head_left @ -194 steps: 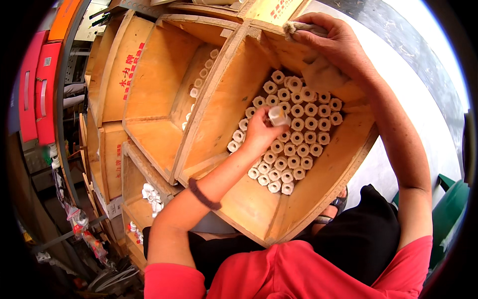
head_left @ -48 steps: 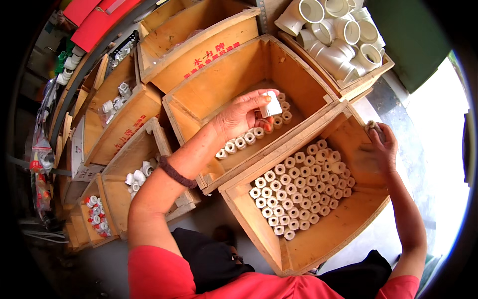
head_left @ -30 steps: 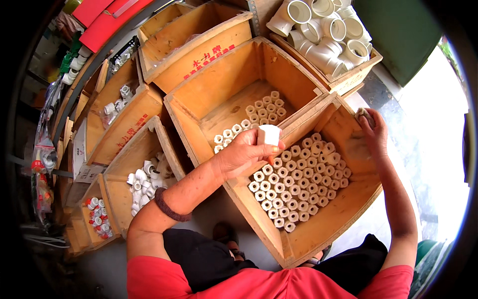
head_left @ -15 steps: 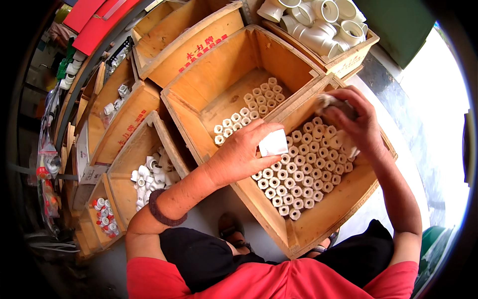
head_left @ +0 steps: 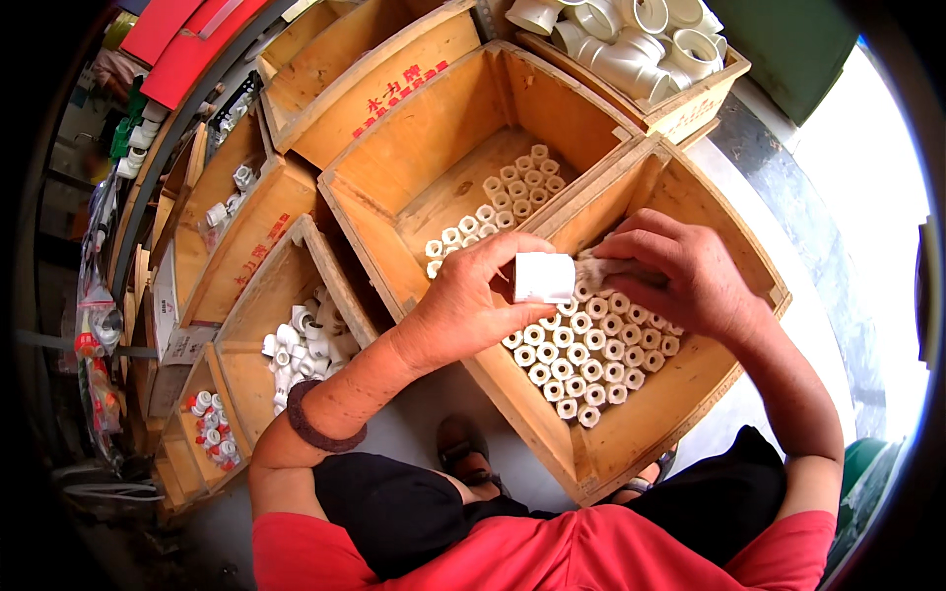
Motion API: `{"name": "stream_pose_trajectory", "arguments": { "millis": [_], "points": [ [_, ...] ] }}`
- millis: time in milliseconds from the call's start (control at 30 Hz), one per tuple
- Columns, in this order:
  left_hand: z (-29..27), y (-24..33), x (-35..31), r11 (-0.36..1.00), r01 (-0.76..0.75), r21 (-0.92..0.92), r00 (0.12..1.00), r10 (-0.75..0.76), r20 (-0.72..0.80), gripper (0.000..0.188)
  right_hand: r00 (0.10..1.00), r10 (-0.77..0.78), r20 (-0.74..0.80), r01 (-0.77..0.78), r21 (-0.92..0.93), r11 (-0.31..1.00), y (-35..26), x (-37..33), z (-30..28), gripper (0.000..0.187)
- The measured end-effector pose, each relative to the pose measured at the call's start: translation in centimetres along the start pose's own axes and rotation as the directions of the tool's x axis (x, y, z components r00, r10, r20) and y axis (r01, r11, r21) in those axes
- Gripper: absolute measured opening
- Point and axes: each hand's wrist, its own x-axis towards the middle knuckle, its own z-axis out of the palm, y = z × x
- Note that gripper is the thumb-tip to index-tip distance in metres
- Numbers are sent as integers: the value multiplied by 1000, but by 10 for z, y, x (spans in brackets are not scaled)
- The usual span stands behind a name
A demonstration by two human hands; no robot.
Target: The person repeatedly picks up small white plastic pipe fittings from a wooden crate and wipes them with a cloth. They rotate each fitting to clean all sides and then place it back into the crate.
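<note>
Between the thumb and fingers of my left hand (head_left: 458, 303) is a white cylindrical pipe fitting (head_left: 544, 279), held sideways above the near right box. My right hand (head_left: 695, 276) is closed around a greyish-white rag (head_left: 613, 270), most of it hidden by the fingers. The rag meets the fitting's right end. Under both hands, many white hex-ended fittings (head_left: 593, 370) stand on end in close rows inside a wooden box (head_left: 680, 419). My hands cover part of those rows.
A second wooden box (head_left: 424, 148) behind holds more standing fittings. Large white pipe elbows (head_left: 631, 59) fill a crate at the back right. On the left, further wooden bins hold loose white fittings (head_left: 296, 350) and small red-and-white parts (head_left: 214, 430).
My right hand has come left and down with the rag, from the box's far side to the fitting. My left hand stays nearly in place, still holding the fitting.
</note>
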Motion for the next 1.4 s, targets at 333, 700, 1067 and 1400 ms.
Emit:
{"name": "stream_pose_trajectory", "arguments": {
  "millis": [333,700,1067,1400],
  "points": [
    [10,0,1,867,162,-471,986,-121,116,50,976,-26,-218,33,30,999,-35,7,-12,34],
    [14,8,-4,840,176,-514,984,-147,97,48,995,-76,-65,78,29,997,-26,-3,-10,27],
    [19,4,0,781,237,-577,971,-183,152,47,978,-33,-206,32,-8,999,-29,0,-16,26],
    [16,10,1,718,289,-633,957,-230,176,48,996,-51,-70,50,-15,999,-17,-3,-8,27]
  ]
}}
